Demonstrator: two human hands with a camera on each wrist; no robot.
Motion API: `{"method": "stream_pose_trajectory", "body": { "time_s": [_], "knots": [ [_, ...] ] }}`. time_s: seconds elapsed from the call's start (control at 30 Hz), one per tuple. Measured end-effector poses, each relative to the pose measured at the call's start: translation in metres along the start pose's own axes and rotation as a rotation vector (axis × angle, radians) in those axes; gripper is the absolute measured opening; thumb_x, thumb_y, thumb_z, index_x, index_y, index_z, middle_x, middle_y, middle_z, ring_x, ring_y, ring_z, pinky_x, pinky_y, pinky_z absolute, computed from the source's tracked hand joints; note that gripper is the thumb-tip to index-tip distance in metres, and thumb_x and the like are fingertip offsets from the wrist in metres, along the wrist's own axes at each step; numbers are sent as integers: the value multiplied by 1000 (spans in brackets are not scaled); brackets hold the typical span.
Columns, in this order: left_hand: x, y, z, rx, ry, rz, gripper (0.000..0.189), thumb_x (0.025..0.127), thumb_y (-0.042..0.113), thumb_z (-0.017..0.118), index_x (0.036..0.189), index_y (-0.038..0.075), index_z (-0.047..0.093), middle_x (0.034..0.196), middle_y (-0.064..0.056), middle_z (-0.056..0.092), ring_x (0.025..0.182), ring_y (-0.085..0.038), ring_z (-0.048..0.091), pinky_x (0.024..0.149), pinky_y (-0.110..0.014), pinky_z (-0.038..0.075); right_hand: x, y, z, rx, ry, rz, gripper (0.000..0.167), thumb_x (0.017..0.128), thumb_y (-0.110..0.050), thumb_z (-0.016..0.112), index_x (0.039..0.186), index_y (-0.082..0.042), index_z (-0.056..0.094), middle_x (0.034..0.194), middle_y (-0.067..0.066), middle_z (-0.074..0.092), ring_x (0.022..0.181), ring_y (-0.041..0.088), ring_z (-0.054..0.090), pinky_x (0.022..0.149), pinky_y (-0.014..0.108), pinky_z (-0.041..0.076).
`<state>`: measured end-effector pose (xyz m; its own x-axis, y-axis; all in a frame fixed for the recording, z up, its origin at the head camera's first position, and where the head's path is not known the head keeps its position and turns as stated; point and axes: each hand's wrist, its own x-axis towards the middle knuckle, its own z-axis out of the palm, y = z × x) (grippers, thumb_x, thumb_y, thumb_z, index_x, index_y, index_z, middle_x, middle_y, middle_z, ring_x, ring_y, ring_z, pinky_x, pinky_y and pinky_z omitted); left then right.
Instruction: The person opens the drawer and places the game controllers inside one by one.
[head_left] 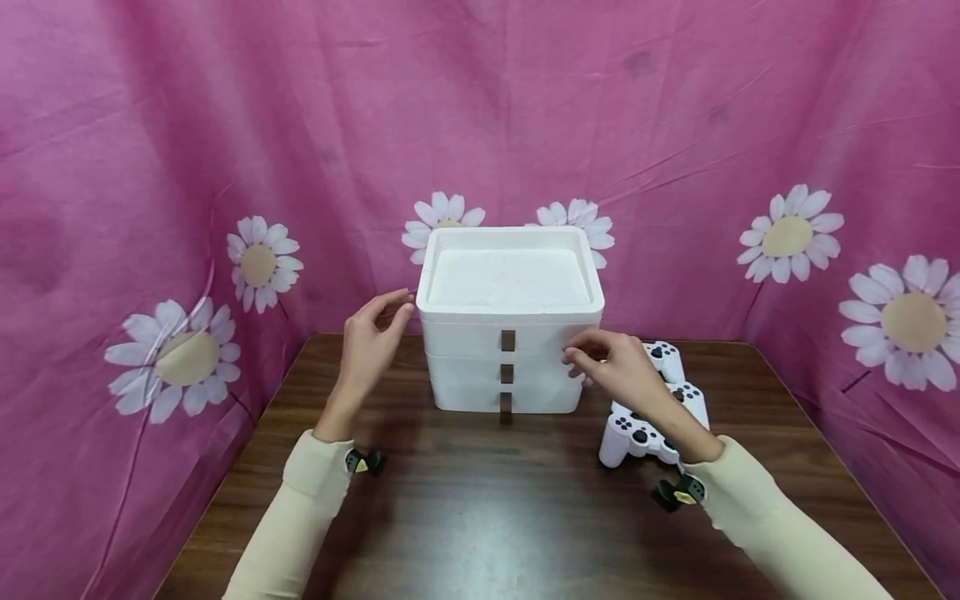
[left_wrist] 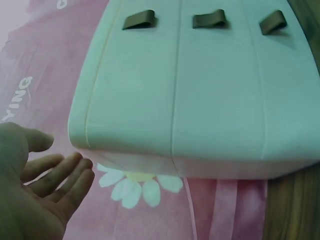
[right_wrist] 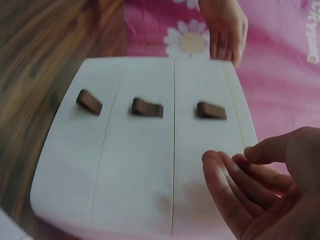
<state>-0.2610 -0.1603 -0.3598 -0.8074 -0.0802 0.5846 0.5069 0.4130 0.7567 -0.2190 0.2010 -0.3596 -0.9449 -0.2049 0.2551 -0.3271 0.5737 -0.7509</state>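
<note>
- Standing at the middle of the table's far part, a white box [head_left: 512, 323] is set upright, with its front turned toward the person.
- Its front is divided by seams into three levels, and each level is fitted with one of three brown tabs [head_left: 507, 373], lined up one above another.
- Its top is shaped as a shallow recess [head_left: 513, 279], bordered by a raised, rounded rim.
- The left hand [head_left: 366, 343] is held just beside the box's upper left edge, its thumb parted from loosely bent fingers; nothing is gripped, and a small gap to the box is seen in the left wrist view.
- The right hand [head_left: 621, 365] is held before the right part of the front, its fingers lightly bent and nothing gripped; whether the box is touched cannot be told.
- The two hands are kept well apart, with the box between them.
- White game controllers [head_left: 630, 437] with dark buttons are grouped right of the box, partly covered by the right hand and forearm; their exact number cannot be told.
- Pale sleeves [head_left: 277, 533] are worn, and a small black device [head_left: 366, 462] is fastened at each wrist.
- Everything is supported by a brown wood-grain table [head_left: 450, 500], backed by a pink curtain [head_left: 510, 125] printed with white daisies [head_left: 787, 237].
</note>
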Motion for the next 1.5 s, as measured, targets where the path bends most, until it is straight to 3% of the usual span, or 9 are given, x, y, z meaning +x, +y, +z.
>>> {"method": "stream_pose_trajectory", "body": {
  "time_s": [0.1, 0.2, 0.33, 0.43, 0.67, 0.87, 1.17, 1.33, 1.5],
  "knots": [
    [4, 1, 5, -40, -48, -64, 39, 100, 11, 75, 137, -2, 70, 133, -18, 74, 121, -32, 73, 102, -26, 61, 7, -9, 10, 17, -9, -3, 18, 103, -12, 70, 113, 0, 77, 101, 20, 81, 83, 34, 80, 66, 37, 68],
    [7, 0, 8, -39, -118, -129, 51, 100, 18, 77, 146, 1, 63, 146, -18, 67, 134, -31, 66, 112, -43, 56, 12, -16, 19, 37, -22, -3, 19, 103, -12, 71, 116, 1, 77, 104, 21, 80, 87, 37, 80, 69, 42, 68],
    [9, -2, 10, -38, -207, -215, 68, 99, 29, 79, 157, 5, 53, 158, -18, 56, 145, -29, 57, 118, -44, 52, 16, -25, 30, 49, -47, -20, 23, 102, -10, 71, 120, 3, 75, 106, 22, 80, 90, 34, 80, 68, 32, 67],
    [11, -4, 12, -61, -247, -242, 76, 98, 30, 80, 161, 5, 46, 163, -17, 50, 150, -28, 51, 121, -42, 49, 19, -28, 38, 43, -69, -24, 26, 102, -10, 71, 124, 4, 73, 106, 22, 80, 87, 30, 80, 67, 27, 65],
    [11, -9, 19, -100, -268, -228, 85, 95, 29, 84, 166, 11, 39, 168, -12, 44, 155, -23, 44, 124, -42, 45, 20, -31, 51, 105, -130, 25, 31, 104, -10, 69, 131, 4, 68, 113, 22, 79, 97, 38, 79, 77, 44, 68],
    [10, -9, 21, -129, -253, -214, 83, 95, 30, 84, 165, 14, 42, 166, -12, 47, 153, -22, 45, 122, -44, 47, 19, -32, 56, 249, -134, 98, 26, 104, -7, 64, 126, 5, 66, 120, 25, 73, 107, 39, 77, 85, 40, 68],
    [11, -9, 22, -127, -255, -213, 82, 96, 30, 83, 165, 12, 41, 167, -13, 46, 154, -23, 45, 124, -44, 46, 20, -33, 65, 547, -143, 235, 46, 107, -7, 57, 145, 16, 47, 126, 32, 65, 83, 13, 74, 82, 31, 68],
    [11, -9, 24, -124, -261, -213, 84, 97, 29, 82, 166, 12, 38, 168, -13, 44, 156, -23, 42, 124, -44, 45, 26, -33, 67, 576, -159, 283, 48, 110, -17, 58, 146, 14, 50, 134, 35, 67, 84, 12, 77, 84, 30, 67],
    [11, -11, 24, -122, -265, -214, 92, 96, 29, 83, 169, 13, 30, 172, -12, 36, 158, -23, 38, 127, -46, 42, 33, -32, 70, 597, -159, 288, 42, 111, -22, 58, 137, 11, 61, 127, 31, 73, 83, 14, 79, 82, 33, 68]
  ]
}}
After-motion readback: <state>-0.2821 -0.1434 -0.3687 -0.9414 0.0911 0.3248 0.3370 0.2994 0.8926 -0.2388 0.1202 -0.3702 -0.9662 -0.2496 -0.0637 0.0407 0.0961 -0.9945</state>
